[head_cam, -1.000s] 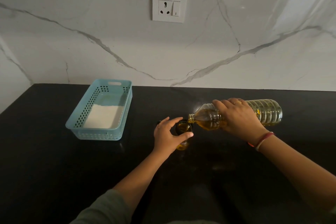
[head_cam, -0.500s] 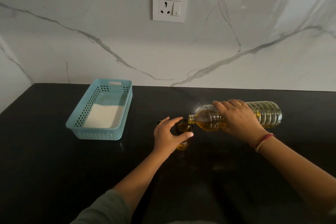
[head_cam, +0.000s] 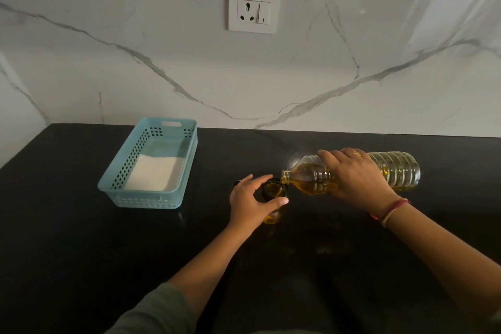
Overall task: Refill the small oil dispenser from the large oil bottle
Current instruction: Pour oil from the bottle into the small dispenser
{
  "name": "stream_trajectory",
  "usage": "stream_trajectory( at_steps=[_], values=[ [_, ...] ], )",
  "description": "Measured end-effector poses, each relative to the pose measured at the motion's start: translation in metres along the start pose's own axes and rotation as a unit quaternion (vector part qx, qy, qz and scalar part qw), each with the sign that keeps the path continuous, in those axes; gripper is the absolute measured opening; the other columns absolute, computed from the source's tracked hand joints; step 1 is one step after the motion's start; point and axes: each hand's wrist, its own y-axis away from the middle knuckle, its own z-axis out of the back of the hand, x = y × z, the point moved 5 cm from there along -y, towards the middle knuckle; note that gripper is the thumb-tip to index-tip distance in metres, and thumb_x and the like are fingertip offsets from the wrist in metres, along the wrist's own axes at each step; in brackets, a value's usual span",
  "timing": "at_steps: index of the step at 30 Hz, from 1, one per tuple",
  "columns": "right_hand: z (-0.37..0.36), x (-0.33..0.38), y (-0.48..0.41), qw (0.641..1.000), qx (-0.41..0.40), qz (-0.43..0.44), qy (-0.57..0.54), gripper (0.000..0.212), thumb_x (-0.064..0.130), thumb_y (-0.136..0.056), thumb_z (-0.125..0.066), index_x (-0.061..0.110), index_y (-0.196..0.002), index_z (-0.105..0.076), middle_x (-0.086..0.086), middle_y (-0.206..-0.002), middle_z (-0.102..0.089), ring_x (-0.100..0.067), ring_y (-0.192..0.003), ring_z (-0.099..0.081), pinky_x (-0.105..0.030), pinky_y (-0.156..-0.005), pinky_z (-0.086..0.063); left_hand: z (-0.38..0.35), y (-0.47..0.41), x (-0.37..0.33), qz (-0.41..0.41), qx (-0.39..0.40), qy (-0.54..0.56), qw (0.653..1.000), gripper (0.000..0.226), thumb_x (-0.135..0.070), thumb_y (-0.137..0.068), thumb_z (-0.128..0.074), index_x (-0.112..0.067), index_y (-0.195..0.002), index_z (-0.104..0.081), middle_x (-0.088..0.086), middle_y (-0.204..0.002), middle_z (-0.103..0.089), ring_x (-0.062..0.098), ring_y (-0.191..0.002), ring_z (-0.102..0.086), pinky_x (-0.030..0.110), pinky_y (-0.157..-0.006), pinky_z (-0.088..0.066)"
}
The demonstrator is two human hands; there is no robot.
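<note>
- The left hand [head_cam: 252,200] was curled round the small oil dispenser [head_cam: 272,192], thumb on the near side and fingers round the far side.
- The dispenser stood upright near the middle of the black countertop [head_cam: 81,238], its mouth open and yellow oil showing in its base.
- The right hand [head_cam: 357,179] gripped the large oil bottle [head_cam: 311,179] from above, fingers wrapped over its shoulder.
- The bottle lay almost level in the air, neck pointing left, its open mouth just at the dispenser's rim. Oil pooled along its lower side toward the neck.
- A ring [head_cam: 355,154] sat on one right finger, and thread bands [head_cam: 390,210] circled that wrist.
- A blue perforated basket [head_cam: 146,199] stood well to the left, something white lying flat inside; I couldn't tell what.
- A wall socket [head_cam: 254,9] sat on the marble behind.
</note>
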Motion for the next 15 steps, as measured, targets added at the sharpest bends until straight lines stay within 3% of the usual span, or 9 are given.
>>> stream_trajectory(
  at_steps=[7, 15],
  values=[
    [-0.0046, 0.0050, 0.0010, 1.000, 0.024, -0.001, -0.016, 0.077, 0.052, -0.068, -0.074, 0.017, -0.131, -0.046, -0.005, -0.115, -0.065, -0.028, -0.106, -0.061, -0.042, -0.094, -0.046, 0.0008, -0.0001, -0.0015, 0.003, 0.008, -0.001, 1.000, 0.073, -0.075, -0.057, -0.065, -0.042, -0.122, -0.058, -0.032, -0.111, -0.036, -0.002, -0.123, -0.027, 0.053, -0.106, -0.035],
    [-0.0058, 0.0031, -0.0001, 1.000, 0.021, -0.005, -0.010, 0.080, 0.052, -0.063, -0.078, 0.016, -0.128, -0.049, -0.006, -0.111, -0.067, -0.030, -0.102, -0.063, -0.044, -0.091, -0.048, 0.0010, 0.0003, -0.0013, -0.005, 0.008, 0.002, 1.000, 0.069, -0.072, -0.059, -0.067, -0.044, -0.121, -0.056, -0.035, -0.111, -0.036, -0.003, -0.123, -0.027, 0.050, -0.107, -0.033]
  ],
)
